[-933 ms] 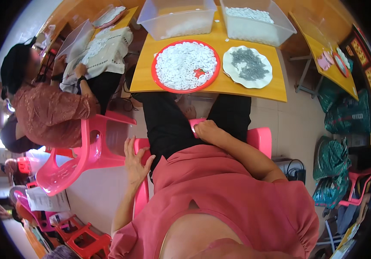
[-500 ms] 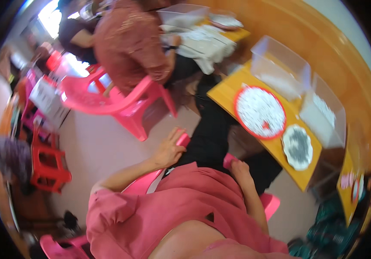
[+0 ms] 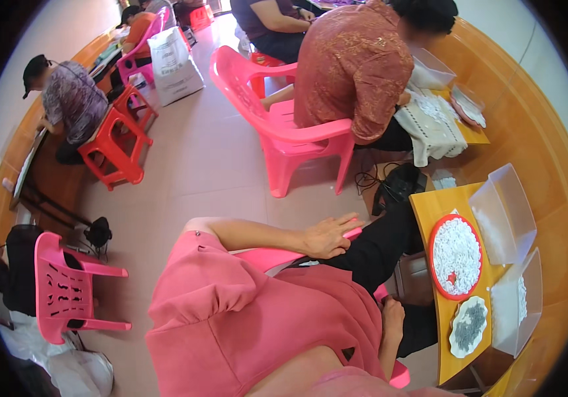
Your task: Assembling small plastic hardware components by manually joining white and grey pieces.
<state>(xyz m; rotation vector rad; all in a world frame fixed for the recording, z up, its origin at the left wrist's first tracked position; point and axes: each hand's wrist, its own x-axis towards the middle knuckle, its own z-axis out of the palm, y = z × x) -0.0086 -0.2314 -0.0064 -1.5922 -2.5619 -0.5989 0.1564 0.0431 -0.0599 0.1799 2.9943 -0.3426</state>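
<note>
Your left hand (image 3: 327, 239) is lying over the front end of the armrest (image 3: 353, 233), its fingers stretching out loosely rather than clenching. Your right hand (image 3: 393, 319) is hanging close beside a pink edge (image 3: 381, 293), seemingly part of the seat; its fingers are partly hiding, so I cannot tell whether they are gripping anything. The pink chair (image 3: 265, 257) is standing beneath you, near the middle of the scene, and is looking like stiff, smooth plastic: probably light for its size, a little slippery and not fragile. The armrest's rounded front end is offering the surest hold, with room for wrapping the fingers underneath.

Your black trousers (image 3: 376, 248) are reaching toward the desk (image 3: 428, 205) on the right. There a red tray (image 3: 434, 264) is holding small white pieces (image 3: 457, 250), and a wavy-edged plate (image 3: 454, 337), on the near side, is carrying dark grey bits (image 3: 470, 323). Clear bins (image 3: 521, 221) are standing along the right. Farther off, a person in a rust-coloured shirt (image 3: 353, 73) is sitting in a second chair (image 3: 284, 126).
</note>
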